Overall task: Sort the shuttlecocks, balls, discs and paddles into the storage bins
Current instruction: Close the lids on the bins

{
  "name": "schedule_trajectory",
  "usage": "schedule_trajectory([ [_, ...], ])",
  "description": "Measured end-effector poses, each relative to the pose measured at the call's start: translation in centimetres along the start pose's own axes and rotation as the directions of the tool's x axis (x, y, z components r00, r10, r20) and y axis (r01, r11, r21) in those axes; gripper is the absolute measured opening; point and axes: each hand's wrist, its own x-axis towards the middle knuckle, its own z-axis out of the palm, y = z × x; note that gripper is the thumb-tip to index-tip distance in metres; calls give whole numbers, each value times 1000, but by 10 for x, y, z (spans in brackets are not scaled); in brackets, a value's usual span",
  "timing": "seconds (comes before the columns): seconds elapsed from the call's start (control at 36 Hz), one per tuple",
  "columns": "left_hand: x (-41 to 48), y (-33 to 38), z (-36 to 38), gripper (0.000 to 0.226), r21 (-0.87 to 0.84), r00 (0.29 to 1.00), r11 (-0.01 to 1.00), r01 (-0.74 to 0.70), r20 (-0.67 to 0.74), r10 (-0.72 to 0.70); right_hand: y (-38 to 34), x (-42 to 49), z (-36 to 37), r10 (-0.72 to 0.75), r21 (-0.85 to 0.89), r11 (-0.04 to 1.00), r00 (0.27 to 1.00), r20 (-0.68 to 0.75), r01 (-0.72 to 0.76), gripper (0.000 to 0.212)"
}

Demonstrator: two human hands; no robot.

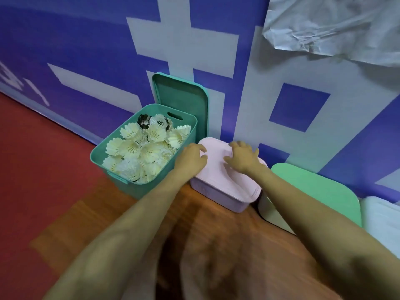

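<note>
Under left hand, right hand, lid hides contents

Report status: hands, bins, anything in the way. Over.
Left hand and right hand on pink lid of pink bin. Teal bin open, holding shuttlecocks; teal lid leaning on wall. Nothing seen blocking.
</note>
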Motion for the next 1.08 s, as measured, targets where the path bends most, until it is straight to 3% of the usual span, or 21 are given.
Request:
schedule_trajectory([
  [0.08,-10,-9,-25,32,45,990,998,-37,-131,43,-23,9,-17,-62,114,991,997,-44,67,56],
  [0.19,-12,-34,-44,32,90,990,996,-10,-138,23,-55,27,-29,-75,311,946,994,-75,95,64],
  [0.33,-1,-56,-52,32,70,995,997,-15,-96,22,-85,61,-40,-111,305,935,967,-229,179,69],
  [0.5,20,-74,-43,34,32,1000,999,-20,-21,21,-107,98,-43,-67,297,924,865,-498,242,64],
  [0.67,25,-81,-28,19,61,997,996,-68,-35,70,-119,115,-37,-24,248,946,807,-590,210,58],
  [0.81,25,-87,-30,26,-101,996,991,-84,15,86,-116,118,-35,-61,125,976,778,-625,178,38],
  [0.89,23,-90,-29,27,-165,996,983,-76,43,84,-114,113,-42,-23,200,963,797,-603,179,35],
  [1.08,9,-81,-30,26,-116,998,993,-28,45,33,-122,80,-61,-30,320,902,782,-622,290,22],
])
